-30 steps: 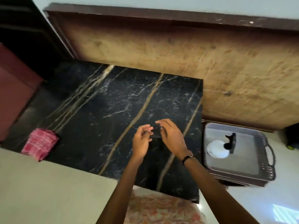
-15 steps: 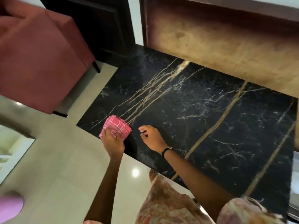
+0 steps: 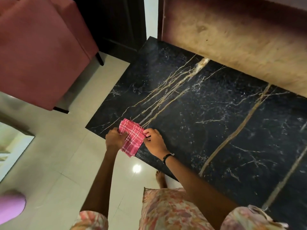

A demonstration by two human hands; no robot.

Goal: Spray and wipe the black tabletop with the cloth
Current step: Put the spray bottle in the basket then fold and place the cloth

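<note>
Tabletop (image 3: 207, 127) fills centre-right, wooden panel (image 3: 240, 40) behind its far edge. Cloth (image 3: 132, 136) at tabletop's near-left corner, overhanging the near edge, between 2 hands: left hand (image 3: 115, 138) on its left, right hand (image 3: 153, 141) on its right. Armchair (image 3: 39, 52) on floor (image 3: 66, 163) left of tabletop. A bare foot (image 3: 160, 178) on floor just before the near edge.

Dim, warm indoor light. A small round glare spot sits on the glossy floor (image 3: 137, 168) just below the left hand (image 3: 116, 138). The picture is soft throughout, with wide-angle bending toward the edges far from it.
</note>
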